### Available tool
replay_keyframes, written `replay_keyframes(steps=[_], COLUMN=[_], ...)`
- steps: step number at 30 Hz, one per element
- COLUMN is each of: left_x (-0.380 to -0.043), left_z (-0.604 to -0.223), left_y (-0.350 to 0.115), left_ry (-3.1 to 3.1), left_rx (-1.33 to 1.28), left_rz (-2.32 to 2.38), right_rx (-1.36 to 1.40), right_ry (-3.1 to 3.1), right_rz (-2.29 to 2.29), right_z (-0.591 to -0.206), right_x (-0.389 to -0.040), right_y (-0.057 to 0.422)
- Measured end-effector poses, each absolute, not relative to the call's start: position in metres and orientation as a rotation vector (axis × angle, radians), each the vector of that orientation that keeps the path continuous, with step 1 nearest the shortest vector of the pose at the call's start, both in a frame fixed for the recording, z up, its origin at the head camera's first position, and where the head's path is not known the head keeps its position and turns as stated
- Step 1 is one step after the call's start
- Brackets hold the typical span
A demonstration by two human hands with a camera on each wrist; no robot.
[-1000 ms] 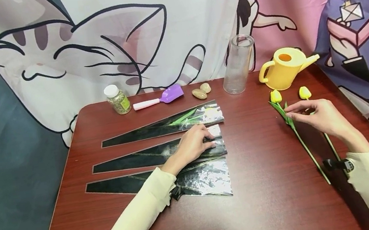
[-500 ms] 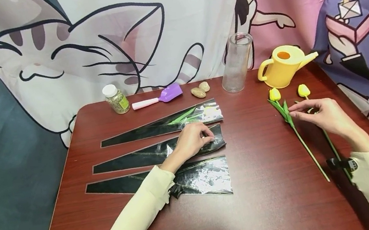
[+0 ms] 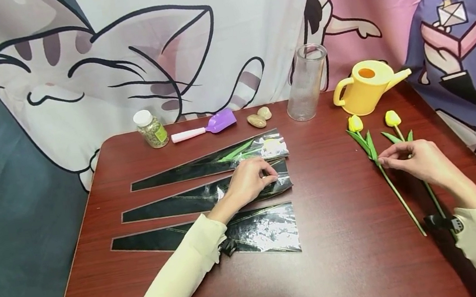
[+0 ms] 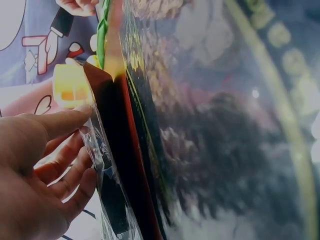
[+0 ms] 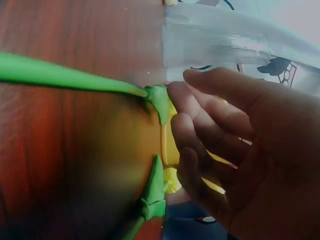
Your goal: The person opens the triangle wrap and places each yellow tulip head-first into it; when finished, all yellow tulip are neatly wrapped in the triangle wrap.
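Observation:
My left hand point(image 3: 249, 180) pinches the wide end of the middle flower sleeve point(image 3: 172, 203), a clear and black tapered wrapper. In the left wrist view its thumb and fingertips meet at the film edge point(image 4: 102, 165). My right hand point(image 3: 420, 161) hovers over two yellow artificial tulips on the right. Its fingertips are close to the leaves of the left tulip point(image 3: 393, 190); in the right wrist view the stem point(image 5: 75, 77) lies apart from the bent fingers. The right tulip point(image 3: 392, 118) passes partly beneath this hand.
Another sleeve point(image 3: 169, 176) above holds a tulip; a third sleeve point(image 3: 267, 228) lies below. Along the back edge stand a jar point(image 3: 154, 132), a purple scoop point(image 3: 220, 120), two stones point(image 3: 257, 120), a glass vase point(image 3: 304, 86) and a yellow watering can point(image 3: 367, 90).
My right hand has moved slightly toward me, from the left tulip's leaves down toward its stem. The left hand's thumb and fingers have closed on the middle sleeve's end, which now bulges up.

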State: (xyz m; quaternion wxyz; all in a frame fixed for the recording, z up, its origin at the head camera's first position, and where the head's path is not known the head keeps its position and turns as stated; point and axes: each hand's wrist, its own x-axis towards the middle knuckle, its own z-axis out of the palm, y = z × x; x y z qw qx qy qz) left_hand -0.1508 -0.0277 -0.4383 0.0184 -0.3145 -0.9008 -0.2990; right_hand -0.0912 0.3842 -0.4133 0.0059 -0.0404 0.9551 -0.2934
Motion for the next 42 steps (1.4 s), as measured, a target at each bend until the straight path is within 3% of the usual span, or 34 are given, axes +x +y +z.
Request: replay_keyframes(steps=[18, 42], left_x=[-0.150, -0.150], left_z=[-0.439, -0.440], left_y=[-0.028, -0.030], left_ry=[-2.807, -2.813], left_rx=[-0.992, -0.991], left_rz=[-0.937, -0.896], right_rx=[-0.008, 0.160], right_ry=[2.945, 3.047], right_rz=[-0.692, -1.048], right_z=[-0.422, -0.411], right_x=[-0.083, -0.076], right_y=[0.378, 0.362])
